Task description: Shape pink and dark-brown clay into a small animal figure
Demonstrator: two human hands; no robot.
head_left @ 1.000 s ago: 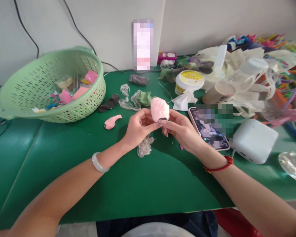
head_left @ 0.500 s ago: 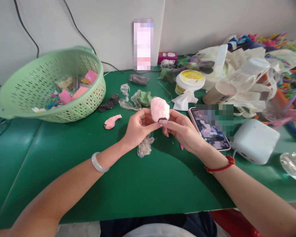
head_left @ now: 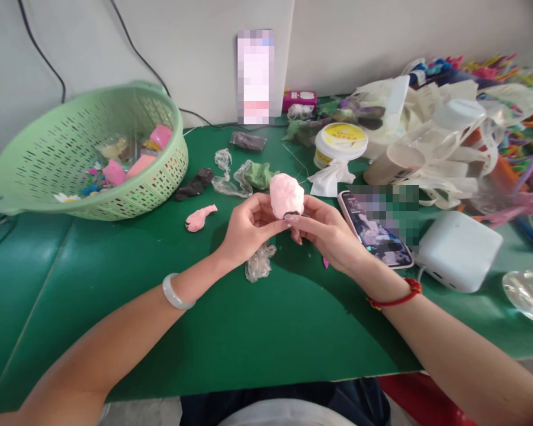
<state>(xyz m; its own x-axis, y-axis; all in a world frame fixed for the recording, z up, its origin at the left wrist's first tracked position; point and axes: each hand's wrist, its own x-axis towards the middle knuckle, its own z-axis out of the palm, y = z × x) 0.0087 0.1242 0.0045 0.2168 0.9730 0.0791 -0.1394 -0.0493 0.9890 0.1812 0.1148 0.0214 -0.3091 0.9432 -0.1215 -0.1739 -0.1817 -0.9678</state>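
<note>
Both of my hands hold a pale pink lump of clay (head_left: 286, 194) above the green table (head_left: 231, 331). A small dark piece sits at the lump's lower edge between my fingertips. My left hand (head_left: 247, 228) pinches the lump from the left. From the right, my right hand (head_left: 326, 234) grips it with curled fingers. A crumpled bit of clear plastic wrap (head_left: 258, 264) lies on the table just below my hands.
A green perforated basket (head_left: 93, 154) with coloured clay pieces stands at the left. Pink (head_left: 199, 217), dark (head_left: 195, 184) and green (head_left: 257, 175) clay bits lie ahead. A phone (head_left: 375, 234), a white box (head_left: 458, 251), a yellow-lidded tub (head_left: 340, 144) and piled plastic fill the right.
</note>
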